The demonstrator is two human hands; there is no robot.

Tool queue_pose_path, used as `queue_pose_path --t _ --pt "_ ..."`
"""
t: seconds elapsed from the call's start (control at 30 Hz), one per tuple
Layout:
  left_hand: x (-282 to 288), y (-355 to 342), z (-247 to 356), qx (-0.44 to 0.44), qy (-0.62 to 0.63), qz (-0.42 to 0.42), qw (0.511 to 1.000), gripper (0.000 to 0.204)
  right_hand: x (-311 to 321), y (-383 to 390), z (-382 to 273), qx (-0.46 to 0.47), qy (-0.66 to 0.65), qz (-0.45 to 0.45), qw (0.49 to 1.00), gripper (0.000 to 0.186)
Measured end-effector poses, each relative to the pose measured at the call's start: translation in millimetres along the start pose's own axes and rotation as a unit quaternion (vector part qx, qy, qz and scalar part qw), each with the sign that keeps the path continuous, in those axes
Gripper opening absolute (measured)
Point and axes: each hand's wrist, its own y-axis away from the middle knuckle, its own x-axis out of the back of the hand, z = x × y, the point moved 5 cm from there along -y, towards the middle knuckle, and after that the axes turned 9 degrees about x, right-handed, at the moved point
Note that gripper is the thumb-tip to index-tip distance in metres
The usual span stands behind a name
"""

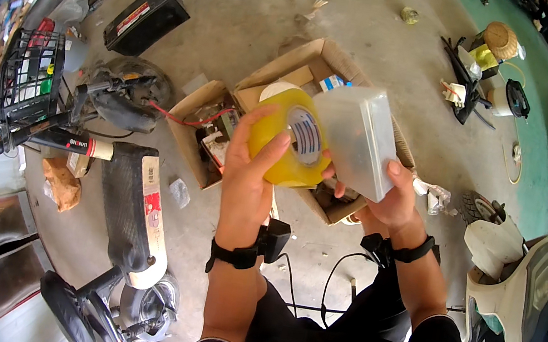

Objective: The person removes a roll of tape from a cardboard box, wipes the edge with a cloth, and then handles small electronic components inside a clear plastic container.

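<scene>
Above the open cardboard carton (340, 59) on the concrete floor (241, 20), a roll of yellow packing tape (306, 137) is in the left hand (247, 159), fingers part-open around its rim with the thumb across the face, and a translucent plastic case (356, 137) is in the right hand (395, 202), fingers spread to its thickness near the lower corner. The roll is judged dense, firm and smooth, best gripped across its width; the case appears light, stiff, slippery and possibly crack-prone, best held by opposite edges.
</scene>
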Motion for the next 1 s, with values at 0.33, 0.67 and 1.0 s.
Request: queue_pose_path --t 0.33,0.67,1.0 --pt "2.3 -14.7 -34.3 -0.012 -0.225 0.008 0.974 0.034 9.5 3.6 5.5 0.038 0.097 0.067 0.992 0.061" --pt "-10.4 -11.2 -43.0 0.004 -0.150 -0.103 0.983 0.081 19.3 4.8 10.8 0.039 0.072 0.077 0.994 0.065" --pt "-5.5 -15.4 -43.3 0.025 -0.096 -0.165 0.981 0.098 0.2 10.2 24.4 -0.192 -0.363 -0.023 0.912 0.079"
